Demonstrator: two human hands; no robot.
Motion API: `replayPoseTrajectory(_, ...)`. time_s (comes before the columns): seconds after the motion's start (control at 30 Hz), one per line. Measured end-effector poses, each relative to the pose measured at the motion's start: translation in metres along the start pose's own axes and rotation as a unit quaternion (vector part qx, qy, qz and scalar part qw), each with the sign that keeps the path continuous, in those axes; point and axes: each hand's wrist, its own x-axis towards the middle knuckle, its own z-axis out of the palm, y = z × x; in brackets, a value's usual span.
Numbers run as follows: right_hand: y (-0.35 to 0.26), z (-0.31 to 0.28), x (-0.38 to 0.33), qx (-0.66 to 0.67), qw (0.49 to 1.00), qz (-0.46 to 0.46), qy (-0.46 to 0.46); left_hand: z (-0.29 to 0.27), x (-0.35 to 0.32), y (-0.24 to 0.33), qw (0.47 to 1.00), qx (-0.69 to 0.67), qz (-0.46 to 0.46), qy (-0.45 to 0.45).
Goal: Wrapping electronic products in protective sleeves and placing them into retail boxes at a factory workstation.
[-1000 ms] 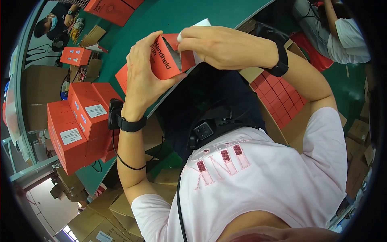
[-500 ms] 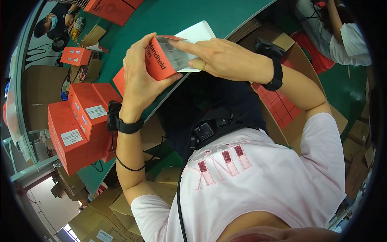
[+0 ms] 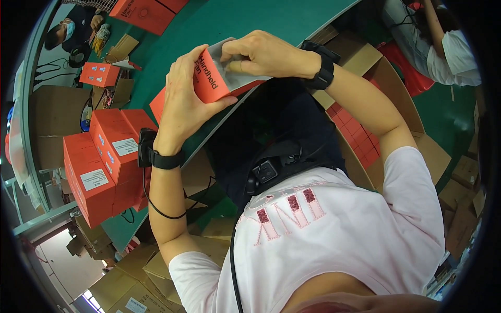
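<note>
My left hand (image 3: 180, 99) grips an orange cardboard box (image 3: 209, 83) with dark lettering, fingers over its far side and thumb along the near edge. The box is held tilted above the edge of the green table. One end is open, showing a whitish-grey inside (image 3: 242, 79). My right hand (image 3: 261, 55) is bent at that open end, its fingers curled and partly down inside; what they pinch, if anything, is hidden. A finger of that hand has a tan wrap (image 3: 236, 66) on it. Both wrists carry black straps with small devices.
Several larger orange boxes (image 3: 109, 161) with white labels stand at the left. More orange boxes (image 3: 146, 13) lie on the green table (image 3: 224, 21) at the back. An open carton (image 3: 399, 96) at right holds small orange boxes. A masked person (image 3: 73, 31) is at the far left.
My right hand has moved left and its fingers have curled into the box's open end. The white flap that stuck out behind it no longer shows there. The left hand keeps its hold.
</note>
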Motion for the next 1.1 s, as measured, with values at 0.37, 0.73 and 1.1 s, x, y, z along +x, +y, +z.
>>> replayPoseTrajectory(0.37, 0.097, -0.063, -0.003, -0.170, 0.981, 0.089, -0.009, 0.020, 0.007, -0.049, 0.986, 0.152, -0.071, -0.016)
replayPoseTrajectory(0.73, 0.037, -0.015, 0.032, -0.300, 0.934, 0.142, 0.135, 0.051, 0.044, -0.028, 0.994, 0.039, -0.092, 0.046)
replayPoseTrajectory(1.1, 0.032, -0.025, 0.038, -0.305, 0.950, 0.031, 0.057, 0.051, 0.042, -0.020, 0.990, 0.032, -0.088, 0.102)
